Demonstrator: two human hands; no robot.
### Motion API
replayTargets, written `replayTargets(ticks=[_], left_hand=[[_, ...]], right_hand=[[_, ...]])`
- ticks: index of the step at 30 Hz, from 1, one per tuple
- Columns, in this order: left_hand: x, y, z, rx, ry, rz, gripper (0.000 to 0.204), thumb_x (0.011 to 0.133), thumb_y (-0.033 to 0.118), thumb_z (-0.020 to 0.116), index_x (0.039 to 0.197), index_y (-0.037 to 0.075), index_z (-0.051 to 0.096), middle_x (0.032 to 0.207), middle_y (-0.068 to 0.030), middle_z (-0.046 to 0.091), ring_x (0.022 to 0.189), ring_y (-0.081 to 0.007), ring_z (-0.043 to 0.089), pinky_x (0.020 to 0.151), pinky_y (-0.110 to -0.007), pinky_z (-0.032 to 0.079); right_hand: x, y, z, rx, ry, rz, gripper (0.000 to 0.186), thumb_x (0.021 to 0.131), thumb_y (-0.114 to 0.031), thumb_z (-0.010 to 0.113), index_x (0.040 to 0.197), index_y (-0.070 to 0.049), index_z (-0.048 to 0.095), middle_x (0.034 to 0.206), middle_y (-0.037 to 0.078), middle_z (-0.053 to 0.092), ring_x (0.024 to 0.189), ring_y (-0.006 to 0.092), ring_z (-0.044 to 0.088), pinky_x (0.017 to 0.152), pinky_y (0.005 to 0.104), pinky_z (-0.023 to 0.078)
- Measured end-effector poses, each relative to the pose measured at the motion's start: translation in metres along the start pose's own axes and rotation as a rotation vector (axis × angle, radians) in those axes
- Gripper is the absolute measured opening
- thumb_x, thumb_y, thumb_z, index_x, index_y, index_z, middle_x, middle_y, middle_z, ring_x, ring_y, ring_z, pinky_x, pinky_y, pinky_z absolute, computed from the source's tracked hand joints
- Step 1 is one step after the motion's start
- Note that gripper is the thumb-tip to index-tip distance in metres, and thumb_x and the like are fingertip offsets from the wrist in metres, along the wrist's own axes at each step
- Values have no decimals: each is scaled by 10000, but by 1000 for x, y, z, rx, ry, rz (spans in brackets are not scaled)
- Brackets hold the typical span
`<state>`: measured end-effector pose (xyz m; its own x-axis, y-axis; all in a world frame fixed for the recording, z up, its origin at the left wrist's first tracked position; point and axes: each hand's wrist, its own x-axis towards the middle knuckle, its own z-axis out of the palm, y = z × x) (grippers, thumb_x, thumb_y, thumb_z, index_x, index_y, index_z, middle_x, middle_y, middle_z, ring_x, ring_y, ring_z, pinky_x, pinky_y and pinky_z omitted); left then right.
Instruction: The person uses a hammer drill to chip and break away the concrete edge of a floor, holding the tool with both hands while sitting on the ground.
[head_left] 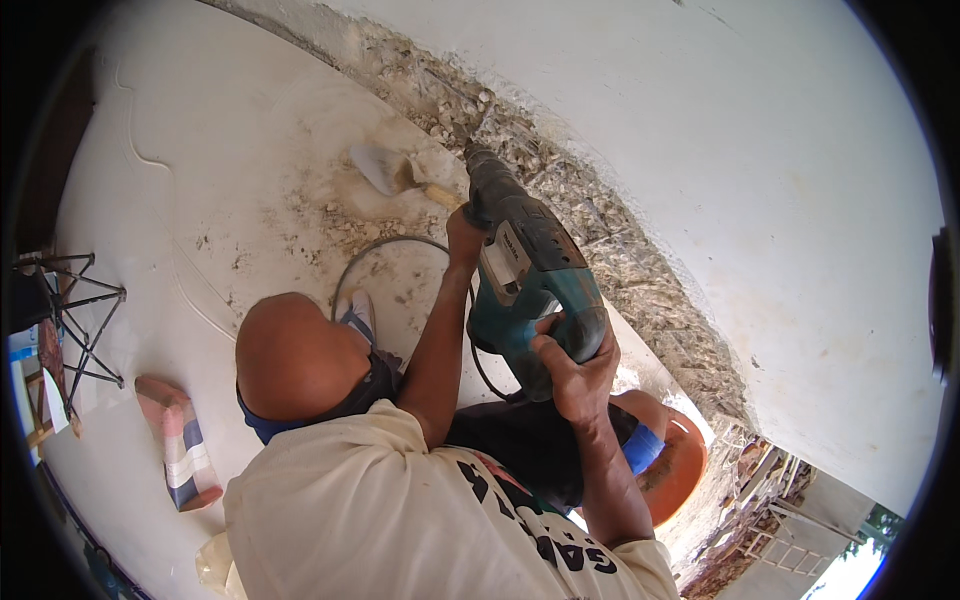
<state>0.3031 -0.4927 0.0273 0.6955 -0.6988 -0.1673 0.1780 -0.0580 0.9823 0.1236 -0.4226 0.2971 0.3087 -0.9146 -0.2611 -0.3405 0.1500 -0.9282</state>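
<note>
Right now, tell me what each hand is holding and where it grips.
Both hands hold the teal hammer drill. The right hand grips its rear handle; the left hand grips the front, near the chuck.

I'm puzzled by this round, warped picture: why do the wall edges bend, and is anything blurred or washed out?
Head view: the fisheye lens bows the chiselled groove and leaves a black rim around the circle; soft, even daylight, with no hard shadows on the white wall; the rotary hammer and both hands, left and right, look sharp; the lower right corner is overexposed.
</note>
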Motion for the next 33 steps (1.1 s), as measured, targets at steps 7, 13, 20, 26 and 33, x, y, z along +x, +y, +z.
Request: replayTargets(ticks=[7,13,20,26,33], left_hand=[[3,15,-31,-56,43,115,242,827,191,777,972,7,718,900,-86,751,784,-159,685,714,-355,536],[-2,46,-37,-86,66,73,224,879,218,717,990,23,729,897,-83,744,779,-151,682,692,-353,532],[2,58,-30,-155,3,7,226,823,150,734,999,10,726,883,-79,740,789,-160,687,706,-352,534],[47,44,-43,-9,0,113,237,725,97,768,934,-3,717,836,-127,740,787,-224,723,720,-368,547],[101,55,-62,272,-69,31,226,730,155,800,860,12,685,853,-201,722,852,-398,708,746,-450,554]], right_hand=[[-15,-11,-18,49,-110,-175,246,815,-92,765,1013,-30,632,881,75,692,792,149,640,754,317,526],[-18,-8,-35,177,-140,-271,242,826,-96,776,1005,-36,625,896,70,682,808,154,639,757,315,520],[-16,-6,-20,102,-113,-201,242,848,-78,758,1041,-34,619,932,62,679,831,132,628,765,298,512],[-2,-27,34,113,-18,-124,253,855,-47,722,1078,-25,604,900,34,668,782,109,614,723,275,504],[50,-44,106,63,175,-60,148,821,-38,681,957,-22,622,807,30,654,702,91,599,664,240,484]])
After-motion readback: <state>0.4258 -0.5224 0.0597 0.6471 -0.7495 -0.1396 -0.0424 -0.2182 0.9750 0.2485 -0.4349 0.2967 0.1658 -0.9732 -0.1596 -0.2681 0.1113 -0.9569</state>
